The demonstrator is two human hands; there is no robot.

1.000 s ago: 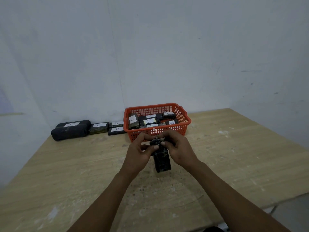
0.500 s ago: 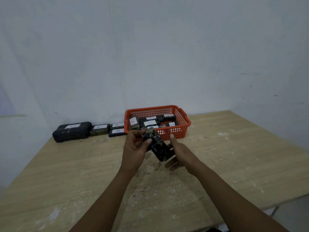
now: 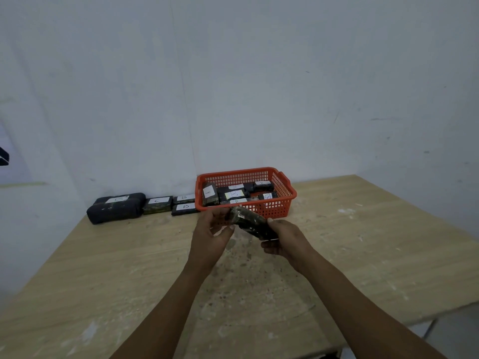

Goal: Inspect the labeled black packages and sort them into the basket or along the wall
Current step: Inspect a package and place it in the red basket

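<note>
Held package: we are holding one black package (image 3: 250, 224) up over the table (image 3: 363, 255), just in front of the basket (image 3: 282, 200); it is lying tilted, its far end up at the left and its near end lower at the right. We are not seeing a label on the face turned toward us.
Left hand: our left hand (image 3: 211, 234) is gripping the upper left end of the package, the thumb curling in toward it from below and the fingers wrapping behind.
Right hand: our right hand (image 3: 283, 240) is cradling the lower right end, the thumb pressing on the top edge and the fingers curling underneath.
Basket: the red mesh basket is sitting on the table against the wall (image 3: 233, 86), and it is carrying several black packages with white labels (image 3: 234, 195); we are reading an A and a B among them, the rest being too small to tell.
Wall row: to the left of the basket, four more labeled packages (image 3: 158, 204) are lining the wall; the ones nearest the basket are reading B, the next C, and the big rounded one at the far left (image 3: 115, 208) is blurred.
</note>
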